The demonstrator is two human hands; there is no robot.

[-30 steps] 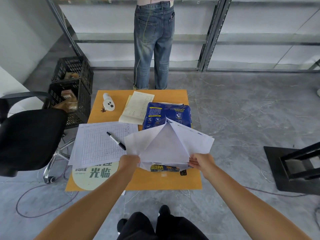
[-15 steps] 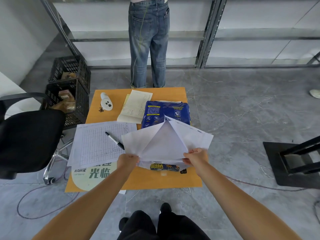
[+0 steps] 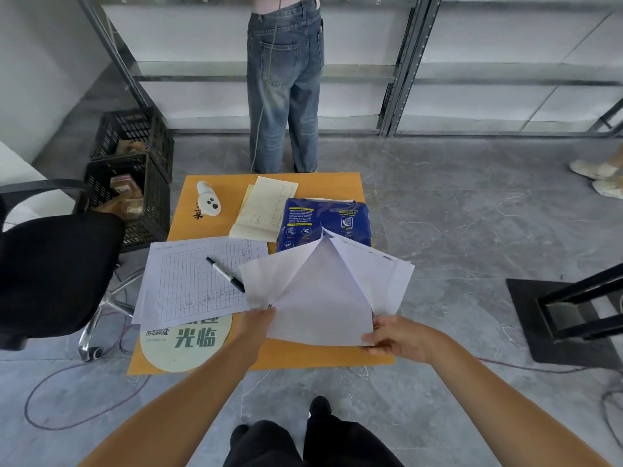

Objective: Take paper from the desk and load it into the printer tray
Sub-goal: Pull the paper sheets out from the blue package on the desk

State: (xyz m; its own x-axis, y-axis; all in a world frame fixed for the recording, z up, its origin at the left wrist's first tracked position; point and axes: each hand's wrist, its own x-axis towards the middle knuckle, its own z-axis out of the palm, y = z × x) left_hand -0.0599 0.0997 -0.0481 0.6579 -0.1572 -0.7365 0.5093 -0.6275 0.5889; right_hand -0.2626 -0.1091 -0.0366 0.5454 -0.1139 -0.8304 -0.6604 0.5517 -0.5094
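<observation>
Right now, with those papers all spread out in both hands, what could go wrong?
The white sheets are fanned apart, held only at their near corners by the left hand and the right hand, so one might slip out of the grip and fall. Uneven sheets could also crease, or go crooked into a tray. The black marker lies on the gridded form close by, so a swinging edge might knock it rolling off the desk.

matt white paper (image 3: 323, 298), glossy blue plastic pkg (image 3: 323, 219), smooth wood desk (image 3: 337, 185)
</observation>
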